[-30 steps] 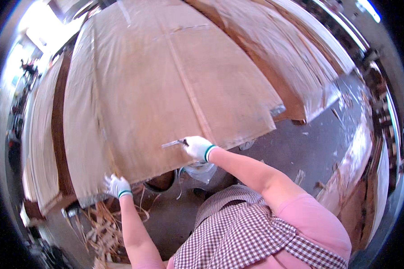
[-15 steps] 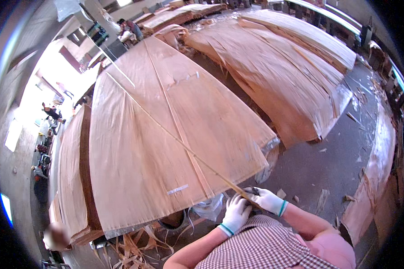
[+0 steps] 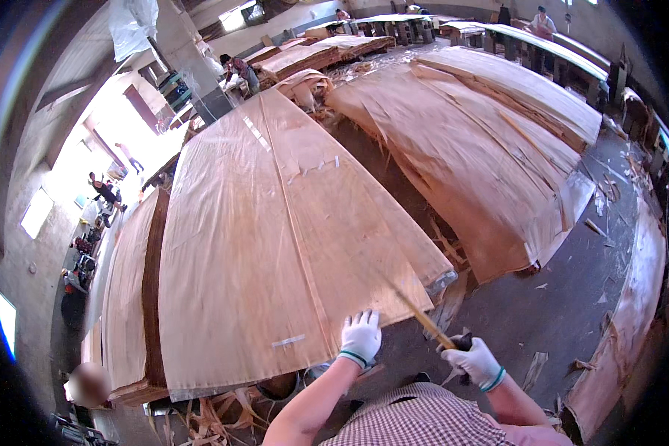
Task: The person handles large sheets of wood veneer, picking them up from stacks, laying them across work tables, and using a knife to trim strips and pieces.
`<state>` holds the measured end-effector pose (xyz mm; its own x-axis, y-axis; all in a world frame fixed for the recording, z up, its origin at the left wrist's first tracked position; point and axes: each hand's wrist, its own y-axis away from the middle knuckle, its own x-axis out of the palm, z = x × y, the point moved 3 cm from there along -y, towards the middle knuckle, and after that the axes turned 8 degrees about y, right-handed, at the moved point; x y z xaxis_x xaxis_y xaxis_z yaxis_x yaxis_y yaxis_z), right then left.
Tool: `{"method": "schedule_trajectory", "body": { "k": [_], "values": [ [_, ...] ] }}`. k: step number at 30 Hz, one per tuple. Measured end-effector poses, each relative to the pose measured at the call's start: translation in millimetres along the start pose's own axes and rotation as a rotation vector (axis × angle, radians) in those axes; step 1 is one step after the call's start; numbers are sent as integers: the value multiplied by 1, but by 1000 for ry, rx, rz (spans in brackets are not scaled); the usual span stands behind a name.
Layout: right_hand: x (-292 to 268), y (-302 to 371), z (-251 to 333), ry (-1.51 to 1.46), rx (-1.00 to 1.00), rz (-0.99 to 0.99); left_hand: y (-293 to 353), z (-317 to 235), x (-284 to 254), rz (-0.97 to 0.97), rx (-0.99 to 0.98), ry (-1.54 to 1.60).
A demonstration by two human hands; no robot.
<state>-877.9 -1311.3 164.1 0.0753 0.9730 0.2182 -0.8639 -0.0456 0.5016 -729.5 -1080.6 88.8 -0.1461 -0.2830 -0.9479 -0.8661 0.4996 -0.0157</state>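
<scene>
A large sheet of pale wood veneer [image 3: 230,260] tops the stack before me, with a lengthwise seam. My left hand [image 3: 360,337], in a white glove with a green cuff edge, rests flat on its near edge, fingers spread. My right hand [image 3: 474,364], gloved alike, is closed around the dark grip of a long thin pole [image 3: 427,321]. The pole slants forward and left over the sheet's near right corner; its far part is blurred. White tape strips [image 3: 288,341] lie near the front, around the middle and at the far end [image 3: 257,134] of the sheet.
To the right lies another veneer stack [image 3: 468,163] with rumpled sheets, across a gap littered with scraps. A brown-edged stack [image 3: 126,297] stands at left. Veneer shreds [image 3: 223,412] cover the floor below. Several people work farther off, one [image 3: 241,73] beyond the far end.
My left hand has let go of the pole and moved onto the veneer's near edge. My right hand has shifted right with the pole. The view has tilted up, and a far tape strip now shows.
</scene>
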Motion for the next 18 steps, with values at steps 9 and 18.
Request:
{"method": "schedule_trajectory", "body": {
  "k": [9,18],
  "values": [
    [-42,1,13,439,-189,-282,-10,20,-148,-487,-11,402],
    [-7,14,-28,207,-4,-226,1,77,-234,-496,-169,1174]
  ]
}}
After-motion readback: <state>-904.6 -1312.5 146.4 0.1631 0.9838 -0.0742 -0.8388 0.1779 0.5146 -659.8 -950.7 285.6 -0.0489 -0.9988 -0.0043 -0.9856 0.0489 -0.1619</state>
